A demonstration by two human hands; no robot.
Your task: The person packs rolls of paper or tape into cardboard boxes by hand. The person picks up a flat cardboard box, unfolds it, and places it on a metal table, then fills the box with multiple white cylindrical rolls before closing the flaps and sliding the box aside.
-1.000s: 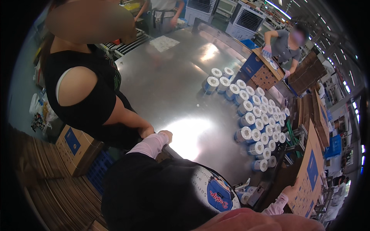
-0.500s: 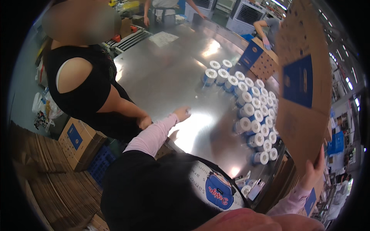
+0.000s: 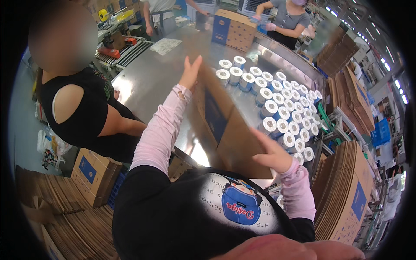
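Note:
A folded-flat cardboard box (image 3: 242, 147), brown with a dark blue panel, stands tilted on edge in front of me over the metal table (image 3: 151, 86); motion blurs it. My right hand (image 3: 275, 151) grips its right edge, fingers on the far side and thumb on the near face. At the box's upper left end is my left hand (image 3: 190, 76), thumb and fingers spread; whether it touches the board cannot be made out. Right of the box, several white-lidded cans (image 3: 279, 106) with blue sides stand in close rows.
On my left stands a co-worker in black (image 3: 82, 104). Beyond the table another co-worker in grey (image 3: 290, 21) is by a printed carton (image 3: 234, 30). Flat cardboard stacks (image 3: 342, 190) rise at my right, with others (image 3: 73, 229) at lower left. A roller conveyor (image 3: 125, 54) lies far left.
The flat box has swung from my right side to in front of me, carried by my right hand. My left hand has risen from the tabletop to the box's far end. The view has shifted rightward.

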